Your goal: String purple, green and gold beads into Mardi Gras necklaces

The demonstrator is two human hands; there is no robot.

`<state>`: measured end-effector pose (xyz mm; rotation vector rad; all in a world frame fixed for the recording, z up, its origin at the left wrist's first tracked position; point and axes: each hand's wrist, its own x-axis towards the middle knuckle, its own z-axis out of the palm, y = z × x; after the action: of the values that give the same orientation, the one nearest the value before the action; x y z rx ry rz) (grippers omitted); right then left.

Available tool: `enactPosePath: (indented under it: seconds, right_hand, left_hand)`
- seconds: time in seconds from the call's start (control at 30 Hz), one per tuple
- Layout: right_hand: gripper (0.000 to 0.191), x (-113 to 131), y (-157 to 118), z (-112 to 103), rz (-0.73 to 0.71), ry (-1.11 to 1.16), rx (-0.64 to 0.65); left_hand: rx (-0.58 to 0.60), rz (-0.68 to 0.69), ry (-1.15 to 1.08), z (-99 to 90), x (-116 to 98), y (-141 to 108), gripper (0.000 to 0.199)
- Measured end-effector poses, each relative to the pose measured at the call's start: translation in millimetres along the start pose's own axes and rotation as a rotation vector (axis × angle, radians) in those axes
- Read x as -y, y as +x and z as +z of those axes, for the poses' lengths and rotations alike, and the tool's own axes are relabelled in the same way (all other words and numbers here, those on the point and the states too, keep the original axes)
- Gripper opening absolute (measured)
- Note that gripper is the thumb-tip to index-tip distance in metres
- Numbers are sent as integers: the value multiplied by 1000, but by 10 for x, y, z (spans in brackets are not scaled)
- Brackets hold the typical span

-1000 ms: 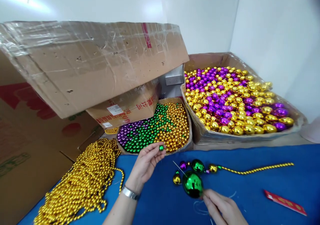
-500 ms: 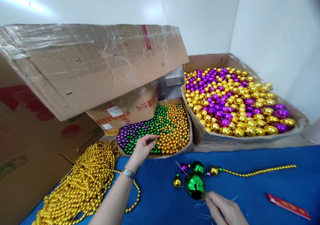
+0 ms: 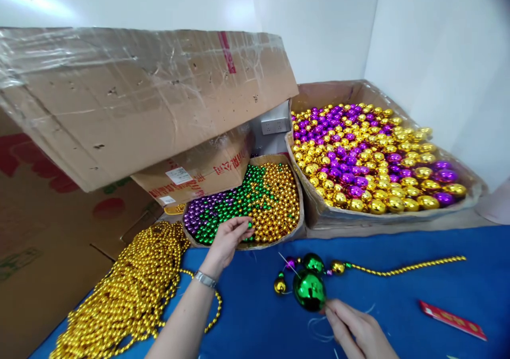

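Note:
My left hand (image 3: 229, 239), with a metal watch strap on its wrist, is over the front edge of a box of small beads. Its thumb and forefinger are closed on a small green bead (image 3: 249, 224). My right hand (image 3: 356, 327) pinches something thin just below a large shiny green ball (image 3: 309, 291), which appears threaded on it. A thin needle (image 3: 287, 262) sticks out of the ball's upper left. Behind it on the blue cloth lies a strung piece with another green ball (image 3: 313, 262), a gold ball (image 3: 338, 266), smaller beads and a gold bead chain (image 3: 406, 268).
The small-bead box (image 3: 302, 226) holds purple, green and gold beads. To its right, a larger carton (image 3: 319, 218) is full of gold and purple balls. A heap of gold bead chains (image 3: 123, 290) lies left, below a cardboard flap (image 3: 159, 104). A red packet (image 3: 452, 319) lies right.
My left hand has closed its fingertips on a small green bead and stays over the box. My right hand keeps its hold by the large green ball. The view has shifted slightly.

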<state>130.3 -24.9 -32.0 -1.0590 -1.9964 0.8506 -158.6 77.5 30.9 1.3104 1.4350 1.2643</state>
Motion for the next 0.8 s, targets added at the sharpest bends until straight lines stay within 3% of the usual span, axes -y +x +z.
enactPosePath:
  seconds: [0.1,0.37,0.8]
  right_hand:
    - [31,-19,-3,-11,38,13,40]
    - [24,-40,-6,-81,67,25,-19]
    - [25,-18,-45,24,64,43,49]
  left_hand:
    - [-47,40,121,-38,28,50,32]
    - [-85,131,438,-77,221,157,20]
    - [37,17,289,-152,315,171,29]
